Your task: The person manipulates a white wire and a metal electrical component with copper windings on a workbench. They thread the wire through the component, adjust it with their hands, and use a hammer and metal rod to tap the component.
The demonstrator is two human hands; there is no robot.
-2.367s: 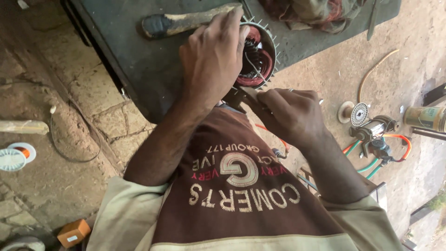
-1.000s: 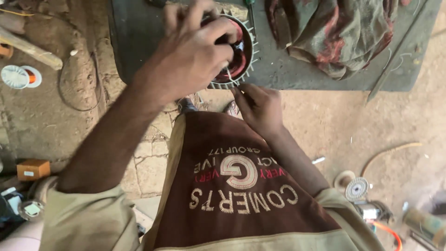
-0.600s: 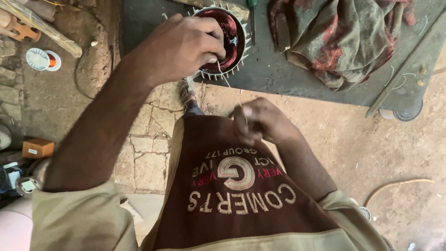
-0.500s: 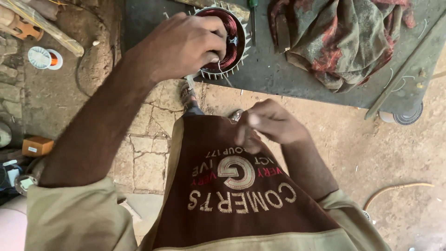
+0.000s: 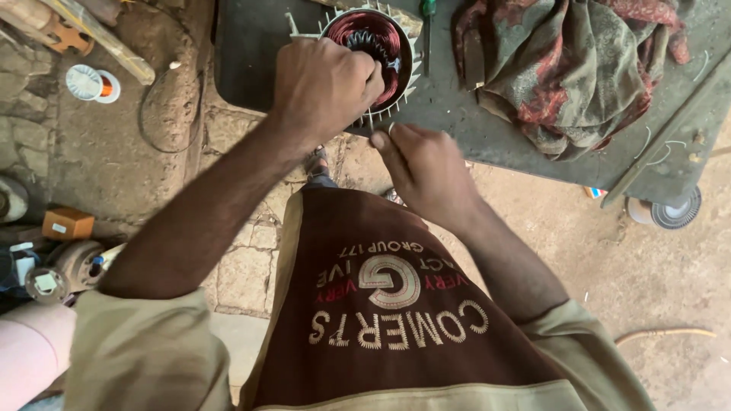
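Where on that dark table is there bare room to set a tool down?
Bare table lies between the motor stator and the crumpled cloth, below the screwdriver, and at the far-left corner. It is crowded around the stator, where left hand and right hand work.

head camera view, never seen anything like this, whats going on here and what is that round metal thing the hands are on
This is one picture from a camera worn on a person's head, looking straight down, so you see their own arms, brown apron and two bare hands.

The round thing is a finned metal motor housing with reddish copper wire coils wound inside. It sits on a dark green workbench. The left hand rests on its rim with fingers reaching into the opening. The right hand is closed just below its edge; whether it pinches anything is too small to tell.

Also on the bench: a crumpled patterned cloth and a green-handled screwdriver. On the dirt floor at left lie a small wire spool and an orange box.
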